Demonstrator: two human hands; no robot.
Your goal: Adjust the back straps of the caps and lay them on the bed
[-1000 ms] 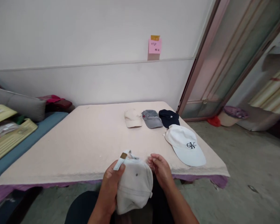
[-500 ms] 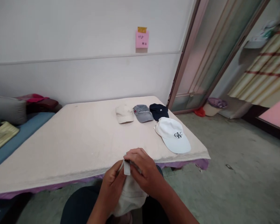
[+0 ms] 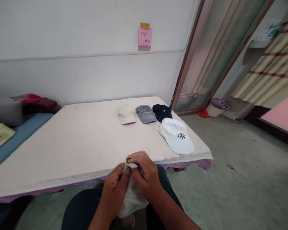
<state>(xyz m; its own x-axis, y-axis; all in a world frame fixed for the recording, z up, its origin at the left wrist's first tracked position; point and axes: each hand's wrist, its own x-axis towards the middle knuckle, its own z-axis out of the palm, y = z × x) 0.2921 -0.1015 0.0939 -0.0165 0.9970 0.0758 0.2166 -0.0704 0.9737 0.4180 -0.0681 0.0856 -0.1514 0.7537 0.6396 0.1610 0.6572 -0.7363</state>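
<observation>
A light grey-white cap (image 3: 133,199) hangs between my hands, over my lap at the near edge of the bed. My left hand (image 3: 115,183) is closed on its back strap (image 3: 132,165) side, thumb on top. Opposite, my right hand (image 3: 145,172) pinches the strap end near the buckle; its fingers hide part of it. On the bed lie a white cap (image 3: 175,135) with black letters, a navy cap (image 3: 162,112), a grey cap (image 3: 146,114) and a beige cap (image 3: 126,115).
The bed (image 3: 86,140) has a pale cover over a purple cloth. A grey pillow (image 3: 4,110) and folded items lie at the left. A pink note (image 3: 145,36) is taped to the wall. A lined bin (image 3: 217,107) stands by the sliding door at right.
The strap end, which hung down between my hands, is now folded sideways to the right under my right fingers. The view has shifted slightly.
</observation>
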